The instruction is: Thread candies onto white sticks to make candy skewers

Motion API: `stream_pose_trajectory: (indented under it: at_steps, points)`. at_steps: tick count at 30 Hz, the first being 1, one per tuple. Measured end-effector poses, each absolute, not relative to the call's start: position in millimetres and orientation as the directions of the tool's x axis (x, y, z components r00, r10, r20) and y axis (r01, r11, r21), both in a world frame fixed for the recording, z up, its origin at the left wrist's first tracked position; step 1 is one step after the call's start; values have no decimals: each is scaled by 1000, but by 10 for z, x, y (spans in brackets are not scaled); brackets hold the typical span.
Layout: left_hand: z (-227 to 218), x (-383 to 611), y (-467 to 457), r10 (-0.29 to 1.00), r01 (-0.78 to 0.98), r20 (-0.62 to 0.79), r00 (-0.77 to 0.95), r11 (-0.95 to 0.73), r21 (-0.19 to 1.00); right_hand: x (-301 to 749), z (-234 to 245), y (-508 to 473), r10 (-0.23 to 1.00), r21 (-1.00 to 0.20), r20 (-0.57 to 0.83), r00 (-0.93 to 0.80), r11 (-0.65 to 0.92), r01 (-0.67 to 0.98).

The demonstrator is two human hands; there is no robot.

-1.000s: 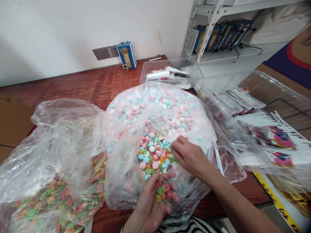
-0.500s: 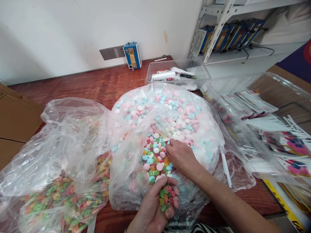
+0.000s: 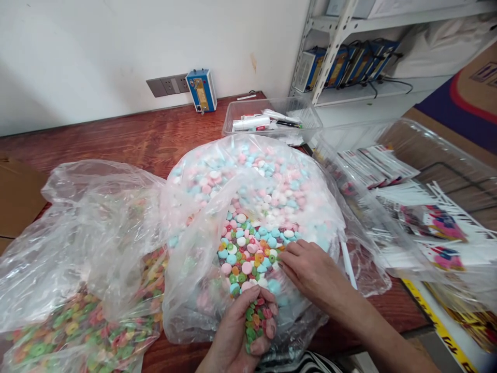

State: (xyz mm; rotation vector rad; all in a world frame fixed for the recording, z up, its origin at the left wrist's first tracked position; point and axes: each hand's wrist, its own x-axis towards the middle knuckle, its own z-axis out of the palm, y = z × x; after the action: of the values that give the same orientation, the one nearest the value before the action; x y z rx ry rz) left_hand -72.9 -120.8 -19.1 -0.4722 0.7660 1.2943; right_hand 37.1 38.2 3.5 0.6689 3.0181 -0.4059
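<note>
My left hand (image 3: 243,324) is cupped around a small heap of ring-shaped gummy candies (image 3: 255,320), green, red and orange, low in front of the big bag. My right hand (image 3: 310,267) lies at the right side of the bag's opening, fingers bent together with the tips against the candies; what they pinch, if anything, is hidden. The large clear plastic bag (image 3: 186,290) is full of pink, blue and white button-shaped candies (image 3: 246,268), with gummy rings mixed in at the opening. At left, another clear bag (image 3: 101,207) holds many colourful gummy rings (image 3: 72,327).
A clear tray (image 3: 229,111) of pens and white tubes stands behind the bag. To the right, a clear bin (image 3: 396,124) holds printed packets and white sticks. A blue box device (image 3: 202,92) leans on the wall; cardboard (image 3: 19,191) is at far left.
My right hand has moved down and slightly right, uncovering more candies at the opening. My left hand still cups the gummy rings. The view has shifted a little.
</note>
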Motion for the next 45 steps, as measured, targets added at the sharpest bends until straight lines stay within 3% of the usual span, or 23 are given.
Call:
stream_pose_trajectory:
  at_steps: [2,7,13,15,18,21,24,26,30,32,37,45]
  points:
    - [-198,-731,-1240,674,-969,-733,95,233,88,455,7,427,388,-227,-141,-911,883,412]
    - [-171,-747,-1264,716,-975,-671,192,220,-45,650,2,395,384,-316,-185,-905,848,425]
    - [-165,-788,-1266,775,-989,-621,116,31,-146,622,-35,440,526,-398,-135,-840,747,532]
    - [-177,-793,-1270,751,-990,-655,77,-23,-142,544,-34,498,616,-354,-100,-781,712,607]
    - [-185,-794,-1272,725,-991,-688,47,-54,-124,393,-18,603,690,-190,-60,-721,701,687]
    - [-187,-792,-1276,736,-994,-675,44,-35,-102,257,-8,671,666,-63,-84,-741,739,671]
    - [-192,-788,-1283,764,-997,-644,42,-12,-80,180,-13,602,599,-41,-137,-789,792,609]
    - [-196,-781,-1285,787,-998,-615,41,3,-62,167,-4,457,551,-84,-164,-818,818,569]
    - [-199,-759,-1282,848,-998,-526,59,52,-28,237,54,119,328,-394,-174,-928,841,371]
    - [-203,-750,-1287,869,-996,-487,83,79,-29,301,71,61,324,-455,-171,-930,812,366]
    - [-240,-733,-1300,882,-993,-456,122,108,-57,367,3,266,561,-238,-191,-806,770,592]
    - [-254,-729,-1294,855,-996,-511,83,92,-8,160,-83,457,589,-65,-213,-779,787,613]
